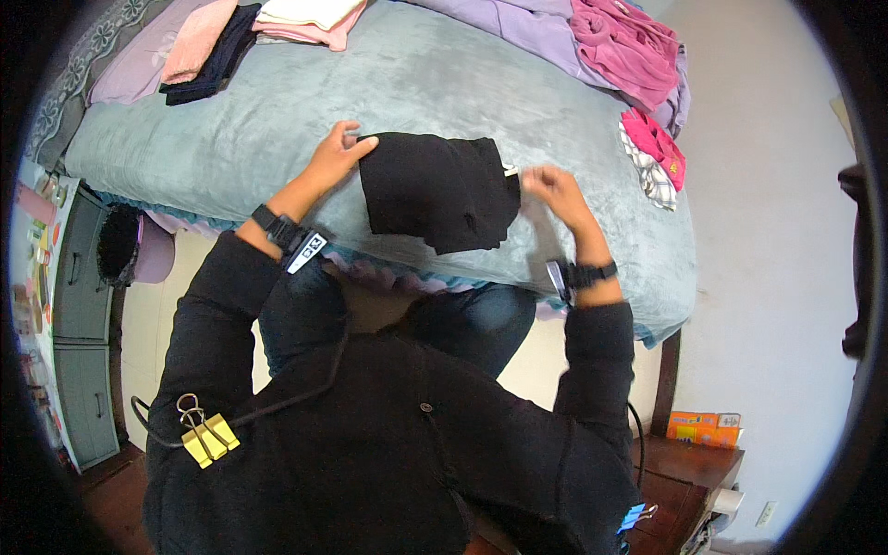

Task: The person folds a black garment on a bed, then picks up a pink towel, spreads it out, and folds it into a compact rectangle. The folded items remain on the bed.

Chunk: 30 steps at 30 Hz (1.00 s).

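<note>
A black folded garment (435, 190) lies near the front edge of the bed, with a small white tag (511, 170) showing at its right side. At the garment's upper left corner is my left hand (339, 157); its thumb rests against the cloth edge and its fingers are spread apart from the thumb. Just beyond the right edge, my right hand (559, 194) hovers with loosely bent fingers, slightly blurred by motion, and nothing visible in it. Both wrists wear black straps.
The bed has a grey-blue plush cover (277, 102). Folded dark and pink clothes (211, 55) and a white-pink stack (310, 20) lie at the far left. Pink garments (629, 51) and a checked piece (647, 166) lie right. Grey drawers (81, 277) stand left.
</note>
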Each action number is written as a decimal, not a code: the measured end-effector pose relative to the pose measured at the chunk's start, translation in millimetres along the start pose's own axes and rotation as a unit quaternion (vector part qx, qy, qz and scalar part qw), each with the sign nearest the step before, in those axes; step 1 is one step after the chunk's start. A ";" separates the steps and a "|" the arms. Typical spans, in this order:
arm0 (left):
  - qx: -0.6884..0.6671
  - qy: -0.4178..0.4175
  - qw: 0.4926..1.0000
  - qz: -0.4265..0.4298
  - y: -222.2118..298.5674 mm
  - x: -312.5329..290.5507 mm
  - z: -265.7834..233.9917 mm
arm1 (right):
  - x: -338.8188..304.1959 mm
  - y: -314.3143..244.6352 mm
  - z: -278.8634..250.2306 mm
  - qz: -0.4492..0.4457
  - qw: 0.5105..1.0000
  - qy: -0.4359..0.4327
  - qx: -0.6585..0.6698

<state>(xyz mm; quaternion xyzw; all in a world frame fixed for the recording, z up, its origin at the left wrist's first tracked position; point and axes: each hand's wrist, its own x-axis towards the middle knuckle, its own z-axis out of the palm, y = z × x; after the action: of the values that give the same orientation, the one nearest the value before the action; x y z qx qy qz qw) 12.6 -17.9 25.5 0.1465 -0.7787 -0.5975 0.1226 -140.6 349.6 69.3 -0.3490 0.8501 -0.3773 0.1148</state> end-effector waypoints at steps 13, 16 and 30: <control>-0.215 0.000 0.975 -0.058 -26.7 22.3 1.6 | 86.4 24.0 44.6 0.180 0.969 0.102 -0.135; -0.033 -0.015 0.998 -0.060 -29.5 29.6 3.8 | 85.2 15.1 50.2 0.195 0.947 0.084 -0.241; 0.482 0.006 0.831 0.278 -27.2 -39.8 42.0 | -31.0 -44.9 152.4 -0.057 0.945 0.092 -0.308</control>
<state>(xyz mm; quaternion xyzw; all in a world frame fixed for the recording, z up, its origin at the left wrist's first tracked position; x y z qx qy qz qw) 36.3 27.9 -12.2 -0.0318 -0.9751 -0.0859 0.2017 -25.4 263.9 -5.4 -0.3787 0.9106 -0.1329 -0.0984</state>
